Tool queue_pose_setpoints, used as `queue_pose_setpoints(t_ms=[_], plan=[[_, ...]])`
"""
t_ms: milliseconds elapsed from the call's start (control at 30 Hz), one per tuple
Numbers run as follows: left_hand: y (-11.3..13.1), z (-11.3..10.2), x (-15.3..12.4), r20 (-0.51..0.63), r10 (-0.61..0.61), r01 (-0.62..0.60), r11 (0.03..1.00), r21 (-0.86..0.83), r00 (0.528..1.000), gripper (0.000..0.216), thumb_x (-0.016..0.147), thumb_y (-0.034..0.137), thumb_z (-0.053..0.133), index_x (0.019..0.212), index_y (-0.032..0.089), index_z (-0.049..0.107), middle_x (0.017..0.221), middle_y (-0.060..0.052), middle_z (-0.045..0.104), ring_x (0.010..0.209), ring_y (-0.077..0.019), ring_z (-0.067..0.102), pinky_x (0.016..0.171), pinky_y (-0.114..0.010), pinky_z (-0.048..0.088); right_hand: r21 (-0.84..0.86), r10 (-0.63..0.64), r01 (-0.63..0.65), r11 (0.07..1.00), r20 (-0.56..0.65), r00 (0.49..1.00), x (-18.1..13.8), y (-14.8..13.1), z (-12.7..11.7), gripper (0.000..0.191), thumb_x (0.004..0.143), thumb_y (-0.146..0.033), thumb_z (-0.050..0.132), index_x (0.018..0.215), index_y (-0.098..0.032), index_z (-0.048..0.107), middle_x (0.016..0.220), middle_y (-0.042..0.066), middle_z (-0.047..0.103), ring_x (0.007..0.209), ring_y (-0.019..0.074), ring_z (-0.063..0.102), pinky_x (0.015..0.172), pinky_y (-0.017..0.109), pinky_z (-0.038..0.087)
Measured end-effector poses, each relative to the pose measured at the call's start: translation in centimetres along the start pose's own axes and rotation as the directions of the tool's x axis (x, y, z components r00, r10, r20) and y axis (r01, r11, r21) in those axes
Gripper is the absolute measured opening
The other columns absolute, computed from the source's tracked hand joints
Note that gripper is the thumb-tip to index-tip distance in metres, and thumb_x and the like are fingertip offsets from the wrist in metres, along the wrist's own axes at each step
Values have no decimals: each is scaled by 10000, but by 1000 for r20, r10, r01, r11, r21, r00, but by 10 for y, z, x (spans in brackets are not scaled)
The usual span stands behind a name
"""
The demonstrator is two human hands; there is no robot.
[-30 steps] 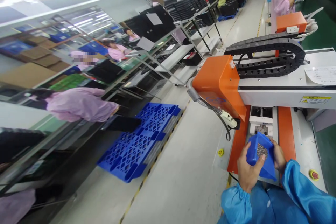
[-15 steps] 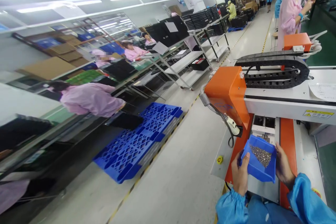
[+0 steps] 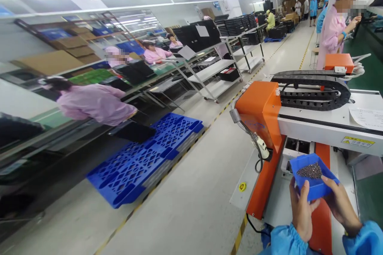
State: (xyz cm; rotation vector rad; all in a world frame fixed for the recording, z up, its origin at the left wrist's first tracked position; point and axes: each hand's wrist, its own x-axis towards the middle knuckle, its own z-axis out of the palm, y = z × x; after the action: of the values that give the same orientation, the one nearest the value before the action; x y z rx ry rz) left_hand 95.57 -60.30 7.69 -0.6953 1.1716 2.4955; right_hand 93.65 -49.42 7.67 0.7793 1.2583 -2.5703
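Here, the biggest thing is the long pale factory floor (image 3: 209, 191), with a yellow and black striped line (image 3: 182, 159) running along it. On the floor to my left lies a flat blue plastic pallet (image 3: 143, 159) full of holes. Beside it a person in a pink coat (image 3: 95, 103) bends over a long work bench (image 3: 89, 127). Farther back stand grey metal shelves (image 3: 215, 75) and stacks of black trays (image 3: 236, 26).

Right in front of me is a big white and orange machine (image 3: 323, 127). It has an orange box cover (image 3: 260, 111) on its left end and a black chain of cable links (image 3: 314, 87) lying on top. A yellow warning sticker (image 3: 357, 142) is on its white side. Another person in a pink coat (image 3: 335, 32) stands behind the machine, far from me.

I hold a small blue plastic box (image 3: 312, 179) over the machine's flat front part. My left hand (image 3: 302, 213) grips its near left side, thumb up against the wall. My right hand (image 3: 341, 205) grips its right side, fingers closed round the edge. The box sits about level. Inside it is a little heap of tiny dark metal bits (image 3: 309, 170), too small for me to tell what they are.
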Motion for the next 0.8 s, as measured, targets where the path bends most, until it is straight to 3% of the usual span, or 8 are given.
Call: queue_pose_setpoints(t_ms=[133, 200, 267, 367, 433, 600, 700, 800], plan=[[3, -8, 8, -33, -20, 25, 985, 173, 999, 780, 723, 702, 654, 1322, 286, 376, 1400, -86, 452, 1245, -292, 465, 786, -345, 521, -158, 94, -99, 982, -36, 995, 12, -33, -34, 435, 592, -406, 846, 901, -171, 651, 741, -3, 661, 609, 145, 576, 502, 221, 492], [6, -12, 15, 31, -127, 117, 970, 214, 991, 805, 683, 753, 631, 1289, 264, 429, 1359, -89, 489, 1157, -307, 526, 703, -341, 527, -242, 142, -142, 960, -17, 990, 15, -50, -45, 415, 570, -398, 854, 850, -167, 653, 681, -5, 643, 576, 142, 567, 504, 226, 497], [8, -14, 23, 164, -290, 248, 939, 238, 943, 818, 649, 755, 635, 1250, 224, 476, 1267, -108, 557, 1017, -308, 598, 628, -333, 521, -310, 213, -198, 930, 16, 977, 16, -65, -50, 435, 555, -397, 863, 855, -164, 651, 699, 11, 655, 619, 171, 601, 559, 255, 532], [7, -10, 34, 252, -454, 406, 887, 222, 855, 623, 706, 563, 639, 1151, 141, 531, 1011, -120, 647, 806, -247, 644, 583, -299, 512, -380, 242, -214, 900, 27, 970, 17, -79, -47, 478, 529, -413, 886, 842, -165, 622, 681, 15, 648, 580, 165, 588, 522, 246, 517], [5, -3, 40, 207, -428, 399, 901, 168, 880, 442, 761, 394, 593, 1104, 122, 532, 863, -92, 646, 717, -212, 639, 595, -298, 522, -382, 175, -158, 911, 9, 985, 18, -83, -42, 503, 548, -451, 880, 864, -176, 601, 657, 2, 634, 519, 139, 547, 462, 226, 480], [-2, 16, 52, 168, -346, 347, 938, 27, 923, 238, 867, 284, 517, 1042, 123, 526, 774, -71, 613, 654, -167, 613, 641, -292, 528, -378, 43, -84, 922, -118, 992, 12, -80, -25, 908, 597, -532, 843, 1350, -272, 407, 1107, 64, 668, 828, 231, 661, 547, 273, 545], [-4, 19, 55, 190, -369, 380, 925, -20, 910, 239, 900, 309, 488, 1028, 118, 552, 742, -51, 584, 592, -130, 560, 629, -272, 523, -418, -49, -43, 907, -208, 977, 4, -77, -9, 1124, 534, -524, 874, 1453, -305, 265, 1398, 87, 494, 1050, 277, 623, 608, 287, 575], [0, 10, 54, 230, -375, 386, 923, -1, 898, 374, 908, 374, 476, 1177, 121, 537, 850, -78, 630, 633, -144, 595, 596, -262, 514, -442, -77, -36, 896, -235, 969, -1, -73, 3, 1159, 521, -478, 885, 1469, -278, 249, 1410, 108, 479, 1060, 297, 623, 673, 320, 590]])
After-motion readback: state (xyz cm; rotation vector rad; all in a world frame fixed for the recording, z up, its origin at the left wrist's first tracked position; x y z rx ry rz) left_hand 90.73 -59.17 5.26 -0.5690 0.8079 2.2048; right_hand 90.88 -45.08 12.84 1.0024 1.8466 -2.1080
